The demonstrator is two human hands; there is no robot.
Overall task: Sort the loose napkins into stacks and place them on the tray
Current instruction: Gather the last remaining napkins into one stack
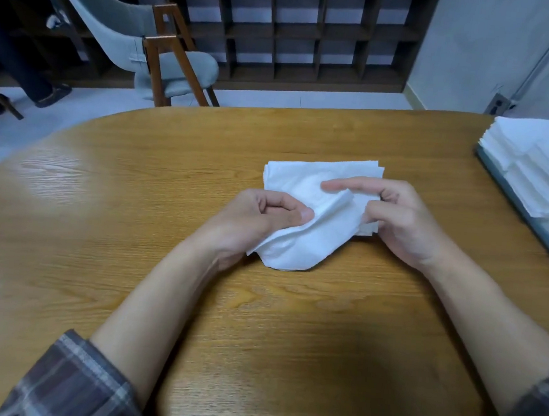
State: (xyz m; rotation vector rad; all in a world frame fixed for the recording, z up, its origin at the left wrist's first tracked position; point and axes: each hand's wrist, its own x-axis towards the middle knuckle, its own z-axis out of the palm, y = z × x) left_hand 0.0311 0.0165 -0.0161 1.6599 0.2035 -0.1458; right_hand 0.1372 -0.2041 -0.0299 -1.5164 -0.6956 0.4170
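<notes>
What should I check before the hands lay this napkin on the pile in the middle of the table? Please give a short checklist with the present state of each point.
1. Left hand grips the napkin: ok.
2. Right hand pinches the napkin's opposite side: ok.
3. Napkin is flat and square: not ok, it sags and is creased between the hands.
4. Pile under the napkin has even edges: cannot tell, the hands and napkin hide its near part.
5. Tray has free room: cannot tell, its visible part is covered by stacks and the frame cuts it off.
</notes>
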